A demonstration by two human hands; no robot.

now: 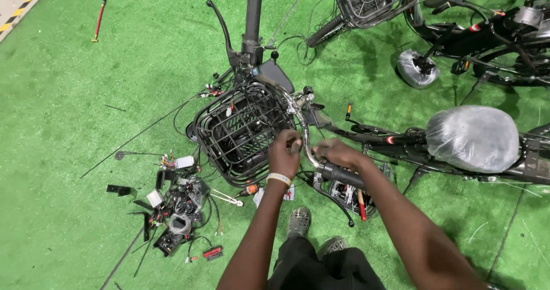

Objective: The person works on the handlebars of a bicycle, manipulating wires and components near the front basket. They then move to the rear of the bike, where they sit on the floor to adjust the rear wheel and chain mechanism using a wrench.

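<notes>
A black electric bicycle stands on green turf, its silver handlebar [303, 131] curving toward me. My left hand [285, 151] pinches something small at the bar's bend, beside the black wire front basket [238, 132]; what it pinches is hidden by the fingers. A white band circles that wrist. My right hand [339, 154] wraps the bar just above the near black grip [344, 176]. The far grip [253, 14] and brake lever [220, 26] point away from me. The saddle [472, 138] is wrapped in clear plastic.
A heap of black parts, connectors and wires [177, 210] lies on the turf at lower left. A red-handled tool [362, 207] rests near the pedals. A second bicycle with a wire basket [372, 1] stands at the upper right. My shoes [299, 221] are below the basket.
</notes>
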